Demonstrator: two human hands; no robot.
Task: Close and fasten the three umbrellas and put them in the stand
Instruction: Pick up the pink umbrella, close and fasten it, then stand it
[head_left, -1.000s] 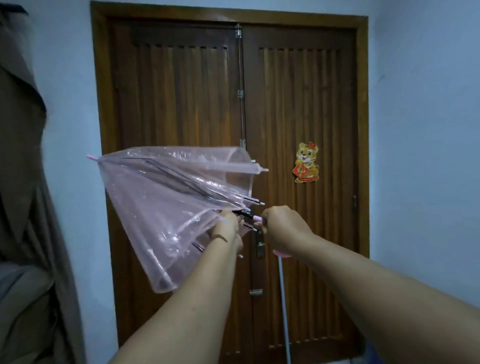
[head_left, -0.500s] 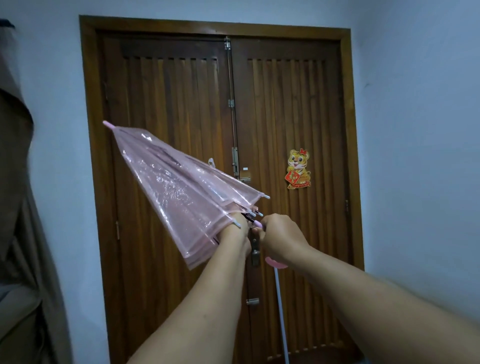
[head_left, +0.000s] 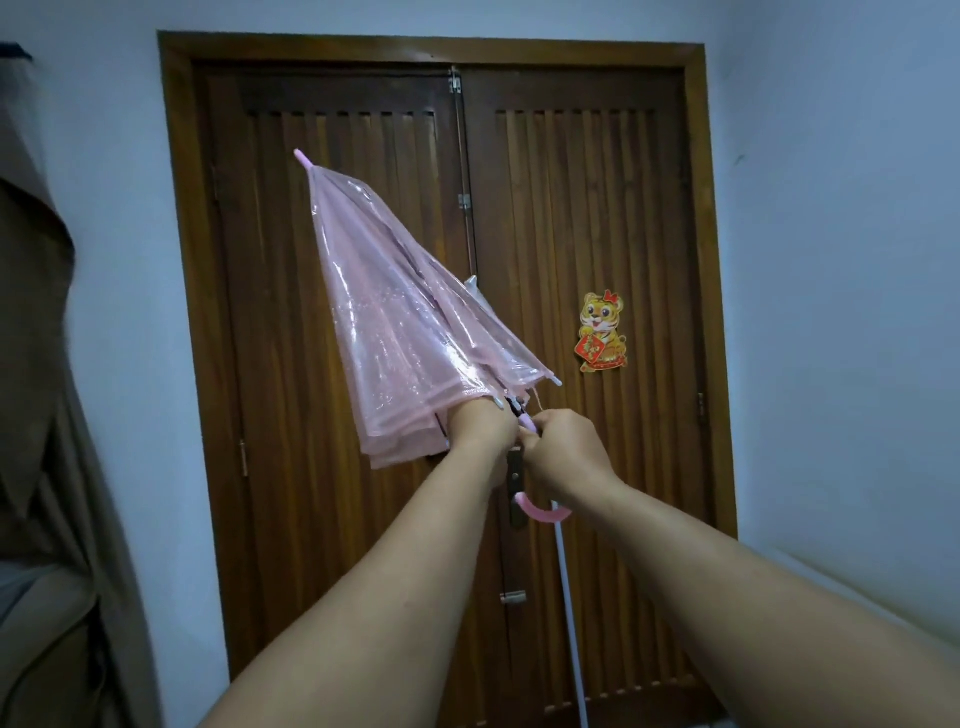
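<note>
Change since the earlier frames: the pink see-through plastic umbrella (head_left: 410, 332) has gone from a half-spread canopy with its tip pointing left to a collapsed, loosely folded cone, and its tip has swung upward.

Umbrella position: held out at arm's length in front of the door, tilted, with the pink tip up and to the left and the curved pink translucent handle (head_left: 540, 512) hanging below the hands.

Canopy state: the ribs are drawn in but the folds hang loose and flared at the lower edge; white rib tips stick out at the right. No strap can be seen wrapped round it.

Left hand (head_left: 480, 428): pushed up under the canopy's lower edge, fingers hidden by the plastic; it seems to grip the gathered folds or the shaft, though I cannot tell which.

Right hand (head_left: 563, 452): closed in a fist round the shaft just above the handle, touching the left hand.

Meaning for the task: closing looks done for this umbrella; fastening is judged to be the step in hand, and the loose folds probably need twisting tight first.

Behind: a brown slatted wooden double door (head_left: 597, 234) with a cartoon tiger sticker (head_left: 602, 332), and a thin white rod (head_left: 569, 597) leaning against it.

Stand and other umbrellas: not in view.

Left edge: brown hanging cloth (head_left: 36, 415) beside the pale blue wall (head_left: 831, 260).
</note>
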